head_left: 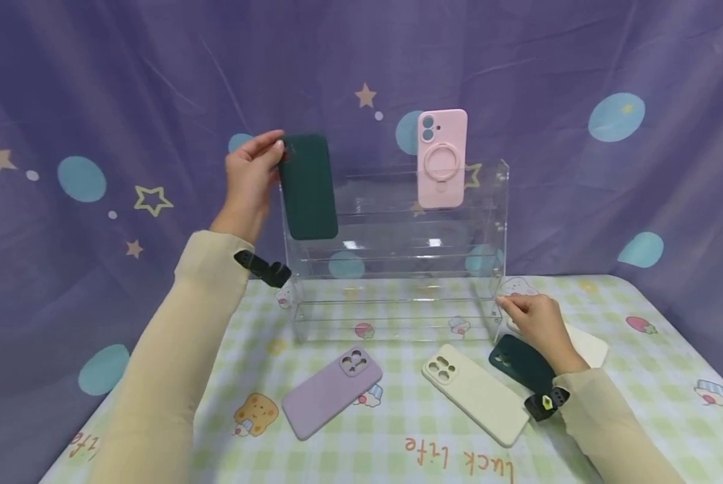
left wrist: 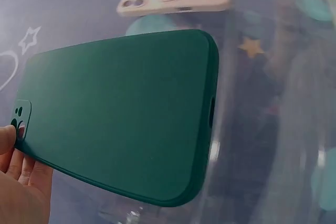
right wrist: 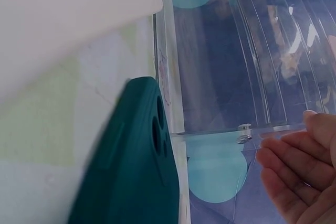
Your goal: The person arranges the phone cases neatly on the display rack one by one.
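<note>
My left hand (head_left: 246, 178) pinches a dark green phone case (head_left: 309, 188) by its camera-hole corner, at the upper left of a clear acrylic display rack (head_left: 392, 300). The left wrist view shows the thumb over the camera cutout and the other fingers behind the case. Whether the case's lower edge touches a tier, I cannot tell. Down at the rack's right side, my right hand (head_left: 537, 326) holds the side panel's edge between thumb and fingers. A pink phone case (head_left: 442, 191) with a ring stands upright on the rack's top tier, right of centre.
On the checked tablecloth (head_left: 331, 464) lie a purple phone case (head_left: 331, 396), a cream phone case (head_left: 479, 400), a second dark green case (head_left: 521, 363) and a white case (head_left: 588, 346) partly under the right arm. A purple patterned curtain (head_left: 174, 81) hangs behind.
</note>
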The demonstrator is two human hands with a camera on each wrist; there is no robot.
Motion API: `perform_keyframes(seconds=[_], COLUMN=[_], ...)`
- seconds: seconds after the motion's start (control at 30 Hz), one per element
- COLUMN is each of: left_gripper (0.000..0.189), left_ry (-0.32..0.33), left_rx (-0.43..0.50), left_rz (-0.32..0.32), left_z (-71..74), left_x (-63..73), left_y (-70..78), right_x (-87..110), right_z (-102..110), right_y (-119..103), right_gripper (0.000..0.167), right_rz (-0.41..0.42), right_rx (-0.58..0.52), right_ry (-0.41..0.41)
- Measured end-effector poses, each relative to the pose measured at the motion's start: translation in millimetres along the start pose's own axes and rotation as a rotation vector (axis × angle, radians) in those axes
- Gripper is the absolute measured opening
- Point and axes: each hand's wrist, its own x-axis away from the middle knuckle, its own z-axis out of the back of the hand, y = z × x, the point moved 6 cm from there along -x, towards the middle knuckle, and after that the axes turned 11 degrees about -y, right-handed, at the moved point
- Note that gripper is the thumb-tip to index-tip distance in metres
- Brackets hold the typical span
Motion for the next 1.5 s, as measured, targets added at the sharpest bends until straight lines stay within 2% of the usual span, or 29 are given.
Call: perform_keyframes(seconds=[0.23,0.43,0.63,0.83,0.97,1.1,1.37,1.5], left_gripper=[0.024,0.022,0.020,0.020,0.021,0.020,0.022,0.021], left_ry=[0.060,0.118,0.187,0.284,0.335,0.348,0.297,0.282], left_rx=[0.166,0.214,0.316,0.433,0.444,0.447,0.463,0.378], left_rz=[-0.021,-0.023,-0.024,-0.045,-0.054,-0.063,-0.105,-0.067], left_z=[-8.7,-16.0,-19.1,-14.9,-11.0,-7.0,-3.5,-0.3], left_x=[-27.3,-46.6,-57.6,-62.8,-64.1,-63.4,-62.7,-60.9], left_y=[15.8,21.9,19.1,14.5,8.5,2.4,-8.5,-10.9], right_x=[-2.5,-2.8,-2.3,-1.1,-1.1,-1.6,-1.4,-1.8], right_z=[0,0,0,0,-1,-5,-10,-9], right_y=[1,2,4,5,5,5,1,1], right_gripper=[0.028,0.026,0.026,0.026,0.024,0.024,0.022,0.023], right_rz=[0.018,0.018,0.021,0.013,0.020,0.022,0.028,0.021], right_rx=[0.001,0.008,-0.005,-0.026,-0.031,-0.034,-0.024,-0.025], right_ry=[0.017,0.035,0.038,0.042,0.053,0.045,0.043,0.038])
